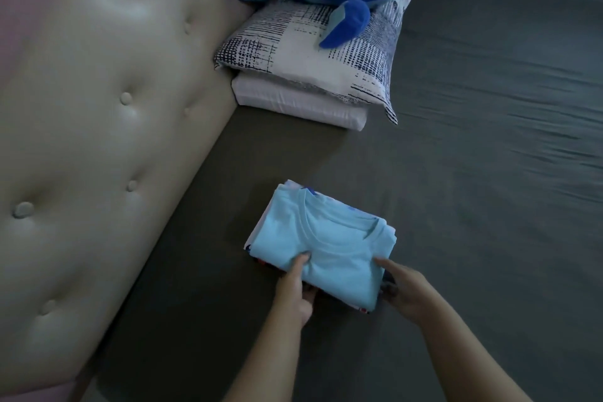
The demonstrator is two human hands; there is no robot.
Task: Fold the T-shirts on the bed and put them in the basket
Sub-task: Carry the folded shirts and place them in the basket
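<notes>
Both hands, left hand (298,290) and right hand (403,290), pinch the near edge of a soft light-blue folded T-shirt (326,248) topping a small stack on the grey bed (489,173), lower shirts mostly hidden, fingers tucked underneath.
</notes>
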